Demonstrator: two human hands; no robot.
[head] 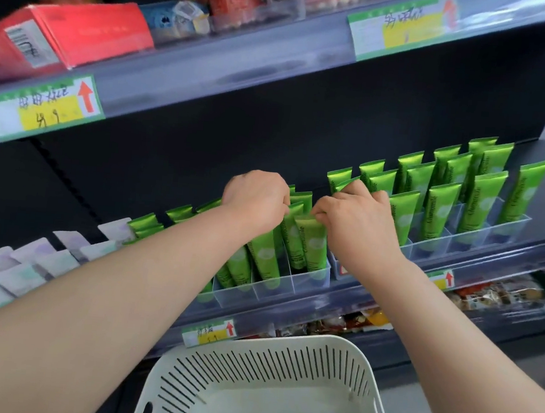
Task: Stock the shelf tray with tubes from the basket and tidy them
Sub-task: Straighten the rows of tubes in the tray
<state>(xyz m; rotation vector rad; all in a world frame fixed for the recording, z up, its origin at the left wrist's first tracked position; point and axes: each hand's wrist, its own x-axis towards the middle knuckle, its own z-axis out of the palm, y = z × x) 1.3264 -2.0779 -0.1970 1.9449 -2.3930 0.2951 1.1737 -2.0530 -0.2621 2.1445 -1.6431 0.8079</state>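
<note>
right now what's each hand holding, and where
Right hand pinches the front green tube by its top edge; left hand grips tubes behind by their tops.

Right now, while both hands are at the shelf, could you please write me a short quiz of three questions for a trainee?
1. True or false: the visible inside of the white basket holds no tubes.
2. The green tubes stand in: A a clear tray; B a red box; C a paper bag.
3. Which hand pinches the top of the front tube?
Key: 1 true; 2 A; 3 the right hand.
</note>
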